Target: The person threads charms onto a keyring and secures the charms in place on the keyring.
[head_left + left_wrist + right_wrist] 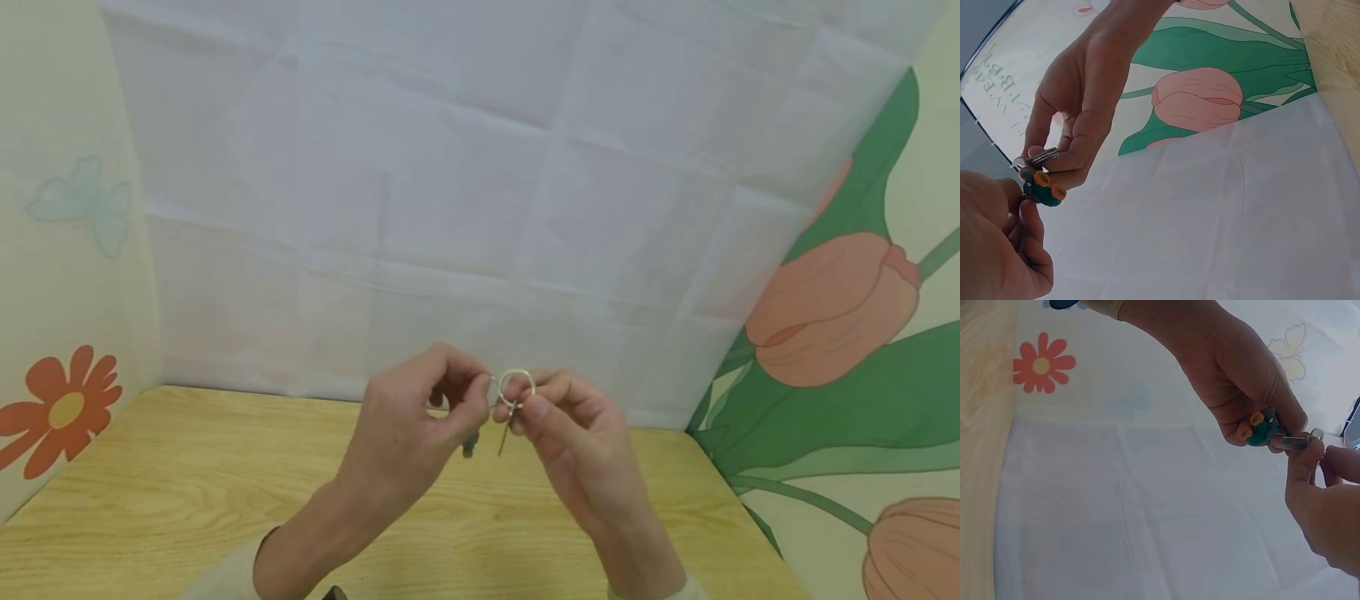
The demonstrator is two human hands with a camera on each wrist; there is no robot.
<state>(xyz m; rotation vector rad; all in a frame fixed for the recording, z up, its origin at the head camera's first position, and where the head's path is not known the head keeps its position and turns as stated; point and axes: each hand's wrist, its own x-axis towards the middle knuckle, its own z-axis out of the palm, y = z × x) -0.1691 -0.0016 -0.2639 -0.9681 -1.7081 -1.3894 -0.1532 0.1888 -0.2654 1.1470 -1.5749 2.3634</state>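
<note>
Both hands are raised close together above the wooden table. My left hand (pixel 420 417) pinches thin metal hardware between thumb and index finger. From it hangs a small green figurine charm (pixel 1260 432) with orange feet, mostly hidden by the hand in the head view. My right hand (pixel 588 437) pinches a round key ring (pixel 516 372) with its thumb and fingers. A metal key (pixel 504 438) dangles from that ring, and its shaft also shows in the right wrist view. The ring almost meets the left fingertips; whether charm and ring are linked I cannot tell.
The light wooden table (pixel 247 467) lies under the hands. Behind it hangs a creased white cloth (pixel 420 208). Flower-printed panels stand at the left (pixel 45 275) and right. A small dark object (pixel 334 593) shows at the bottom edge of the head view.
</note>
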